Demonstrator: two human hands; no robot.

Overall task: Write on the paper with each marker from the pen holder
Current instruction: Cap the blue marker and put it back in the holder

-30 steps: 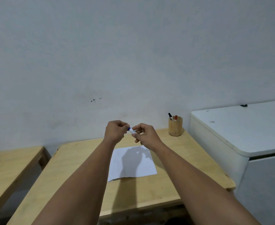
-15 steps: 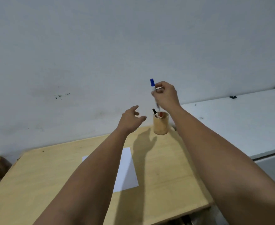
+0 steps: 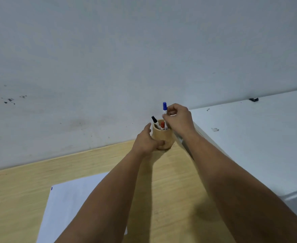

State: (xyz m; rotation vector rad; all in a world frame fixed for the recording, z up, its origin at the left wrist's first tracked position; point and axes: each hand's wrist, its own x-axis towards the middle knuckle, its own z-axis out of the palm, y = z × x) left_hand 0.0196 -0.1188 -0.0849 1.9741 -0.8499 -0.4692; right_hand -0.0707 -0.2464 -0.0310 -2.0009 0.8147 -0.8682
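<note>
A round wooden pen holder [image 3: 167, 137] stands at the table's far right corner by the wall. A black-capped marker [image 3: 155, 121] and a red-capped marker [image 3: 162, 125] lean inside it. My right hand [image 3: 178, 119] pinches a blue-capped marker [image 3: 164, 107] upright, its lower end down inside the holder. My left hand [image 3: 147, 140] wraps the holder's left side, thumb across its front. A white sheet of paper [image 3: 69, 206] lies nearer on the table, partly under my left forearm, with a small blue mark at its top left corner.
The light wooden table [image 3: 30, 178] runs along a grey wall [image 3: 109, 58]. A white chest-like cabinet [image 3: 258, 137] stands close against the table's right side, just right of the holder.
My right hand has carried the capped blue marker from over the paper to the holder and lowered it in. My left hand let go of the marker and took hold of the holder.
</note>
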